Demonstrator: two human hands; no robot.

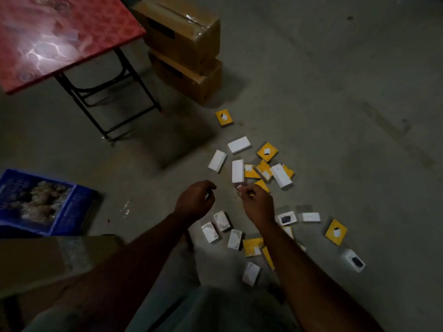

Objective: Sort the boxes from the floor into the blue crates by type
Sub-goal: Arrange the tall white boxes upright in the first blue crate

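Several small white boxes (pixel 238 170) and yellow boxes (pixel 267 151) lie scattered on the grey concrete floor in front of me. My right hand (pixel 257 203) hovers over the pile and pinches a yellow box (pixel 261 185) by its near edge. My left hand (pixel 195 200) hangs beside it with fingers loosely curled, holding nothing. A blue crate (pixel 79 200) sits on the floor at the left, with crumpled clear plastic inside. More white boxes (pixel 221 220) lie just below my hands.
A red folding table (pixel 60 37) on black legs stands at the upper left. Two stacked brown cartons (pixel 187 49) sit behind it. A cardboard box (pixel 48 262) lies near my left arm. Bare floor stretches to the right.
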